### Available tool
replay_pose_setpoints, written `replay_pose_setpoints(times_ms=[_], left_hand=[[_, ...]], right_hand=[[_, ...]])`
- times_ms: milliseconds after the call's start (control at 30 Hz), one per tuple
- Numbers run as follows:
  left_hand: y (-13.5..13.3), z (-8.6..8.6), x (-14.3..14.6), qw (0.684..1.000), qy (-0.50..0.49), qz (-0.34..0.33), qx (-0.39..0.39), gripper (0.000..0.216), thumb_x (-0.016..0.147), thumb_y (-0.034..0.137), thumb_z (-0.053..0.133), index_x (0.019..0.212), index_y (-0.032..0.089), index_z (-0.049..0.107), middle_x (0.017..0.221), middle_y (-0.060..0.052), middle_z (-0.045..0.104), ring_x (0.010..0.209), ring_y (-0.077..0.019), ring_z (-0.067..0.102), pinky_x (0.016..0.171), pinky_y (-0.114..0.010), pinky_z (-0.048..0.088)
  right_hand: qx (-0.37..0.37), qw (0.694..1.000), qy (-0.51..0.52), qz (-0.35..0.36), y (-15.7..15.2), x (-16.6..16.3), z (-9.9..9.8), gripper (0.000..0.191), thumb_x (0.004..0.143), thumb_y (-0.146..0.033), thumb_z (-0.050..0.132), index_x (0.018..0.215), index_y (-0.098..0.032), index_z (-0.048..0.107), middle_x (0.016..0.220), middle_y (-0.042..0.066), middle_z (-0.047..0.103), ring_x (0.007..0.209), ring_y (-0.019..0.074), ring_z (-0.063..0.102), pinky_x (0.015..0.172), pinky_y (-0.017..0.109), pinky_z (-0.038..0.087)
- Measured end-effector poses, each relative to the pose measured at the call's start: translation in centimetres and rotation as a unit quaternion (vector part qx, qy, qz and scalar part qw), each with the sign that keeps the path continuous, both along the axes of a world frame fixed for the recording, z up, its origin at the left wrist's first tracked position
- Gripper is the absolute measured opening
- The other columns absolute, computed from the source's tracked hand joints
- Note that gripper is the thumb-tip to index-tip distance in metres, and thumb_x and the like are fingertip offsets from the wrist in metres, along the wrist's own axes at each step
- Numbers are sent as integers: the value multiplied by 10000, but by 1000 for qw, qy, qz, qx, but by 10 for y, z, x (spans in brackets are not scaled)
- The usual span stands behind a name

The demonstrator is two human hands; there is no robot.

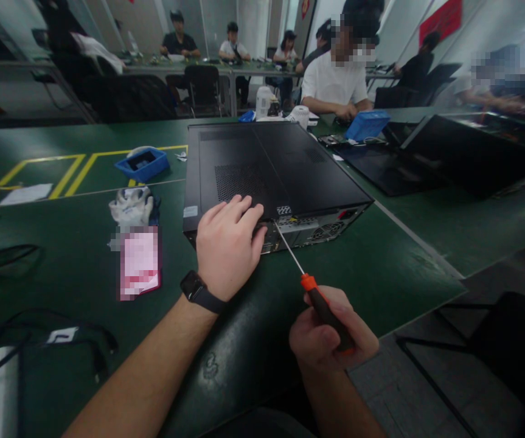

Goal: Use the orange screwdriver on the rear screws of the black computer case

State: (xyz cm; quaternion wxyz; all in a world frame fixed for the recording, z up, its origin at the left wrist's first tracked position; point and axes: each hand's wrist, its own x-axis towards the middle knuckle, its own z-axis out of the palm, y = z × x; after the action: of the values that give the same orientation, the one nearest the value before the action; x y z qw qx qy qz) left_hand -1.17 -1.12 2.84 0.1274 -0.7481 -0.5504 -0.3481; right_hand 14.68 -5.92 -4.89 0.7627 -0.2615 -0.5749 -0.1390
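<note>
A black desktop computer case [253, 152] lies on its side on the green table, its rear panel [308, 230] with a fan grille turned towards me. My left hand [230, 243] rests with fingers spread over the near edge of its top. In my right hand [335, 334] is a screwdriver [328, 316] with an orange and dark handle. Its thin shaft points away from me, and the tip meets the upper edge of the rear panel, just right of my left hand. Whether the tip sits in a screw is too small to tell.
Left of the case are a blue tray [142, 164], gloves [132, 207] and a pink-edged card [140, 261]. Black cables [61, 319] lie at the near left. Dark flat panels [463, 152] lie at right. A co-worker in white [335, 85] sits across the table.
</note>
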Motion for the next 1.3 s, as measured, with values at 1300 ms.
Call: replay_pose_setpoints(times_ms=[1300], left_hand=[[-1,1,-1,1000,-4,0,-10,276,953,219,632,1219,206,704,1361,-124,730,1337,-301,648,1147,-513,472]], right_hand=[[-13,999,39,29,0,-7,1,331,959,-300,519,1234,-157,637,853,39,621,664,187,616,518,351,500]])
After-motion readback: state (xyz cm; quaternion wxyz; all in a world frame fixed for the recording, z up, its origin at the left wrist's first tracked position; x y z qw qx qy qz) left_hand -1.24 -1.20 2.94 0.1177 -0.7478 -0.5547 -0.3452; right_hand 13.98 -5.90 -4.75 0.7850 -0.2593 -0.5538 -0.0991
